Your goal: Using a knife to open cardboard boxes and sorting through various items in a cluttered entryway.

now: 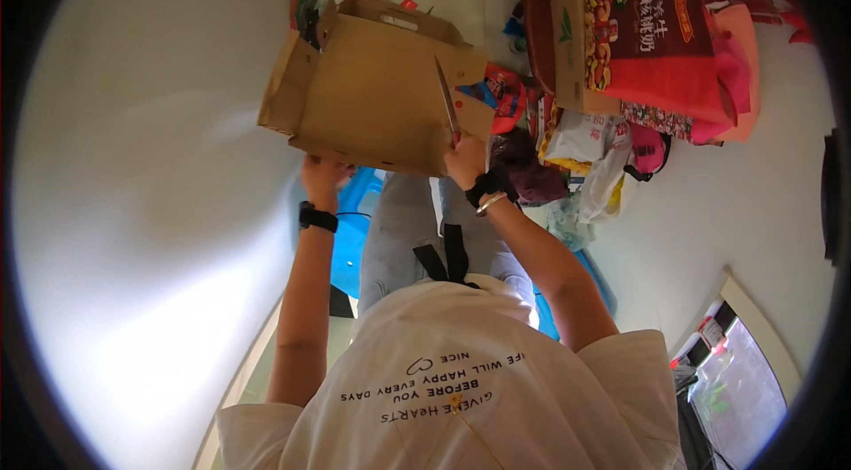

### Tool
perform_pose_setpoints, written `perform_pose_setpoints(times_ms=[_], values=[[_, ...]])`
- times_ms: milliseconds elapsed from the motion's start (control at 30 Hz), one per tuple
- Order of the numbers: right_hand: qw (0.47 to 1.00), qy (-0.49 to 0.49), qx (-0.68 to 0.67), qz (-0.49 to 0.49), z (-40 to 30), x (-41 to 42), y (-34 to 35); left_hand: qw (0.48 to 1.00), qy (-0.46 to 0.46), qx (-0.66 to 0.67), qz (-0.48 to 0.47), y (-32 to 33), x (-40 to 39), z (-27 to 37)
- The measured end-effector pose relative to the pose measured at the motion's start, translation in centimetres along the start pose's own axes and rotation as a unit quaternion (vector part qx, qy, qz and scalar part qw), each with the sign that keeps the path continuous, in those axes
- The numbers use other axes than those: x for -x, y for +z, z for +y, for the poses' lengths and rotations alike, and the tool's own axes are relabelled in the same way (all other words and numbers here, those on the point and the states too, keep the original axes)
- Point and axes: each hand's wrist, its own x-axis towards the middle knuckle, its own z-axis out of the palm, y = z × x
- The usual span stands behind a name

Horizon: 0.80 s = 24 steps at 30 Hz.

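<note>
An opened cardboard box [372, 91] is held up in front of my legs, its flaps folded out at the sides. My left hand [322, 177] is at its near left edge, fingers partly hidden beneath the cardboard. In my right hand [465, 161] is a knife [447, 94], gripped by its reddish handle. The blade points away from me and lies over the right part of the box. Whether the blade touches the cardboard, I cannot tell. A side flap [286, 88] sticks out at the left, and a far flap has a cut-out handle slot [399, 20].
A pale wall [153, 104] rises close on the left. To the right, a red printed bag [658, 38] and a carton [572, 38] rest on a brown seat [538, 31]. Plastic bags [598, 138] lie below them. Blue plastic furniture [356, 204] shows beside my legs.
</note>
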Motion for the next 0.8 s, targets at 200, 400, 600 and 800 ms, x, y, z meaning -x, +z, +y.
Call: perform_pose_setpoints(times_ms=[200,400,600,800], values=[[0.997,-0.048,-0.051,-0.020,-2.0,0.4,0.2,0.887,-0.341,0.195,-0.243,5.2,3.6,-3.8],[0.985,-0.011,-0.117,-0.127,-0.2,-0.9,-0.9,0.917,-0.207,0.231,-0.251,5.5,3.6,-5.9],[0.991,-0.026,0.021,-0.128,-2.6,2.1,-2.5,0.878,-0.250,0.337,-0.231,5.9,2.4,-8.9],[0.992,-0.006,-0.013,-0.128,1.2,0.2,0.6,0.875,-0.277,0.331,-0.220,7.7,3.2,-9.0]])
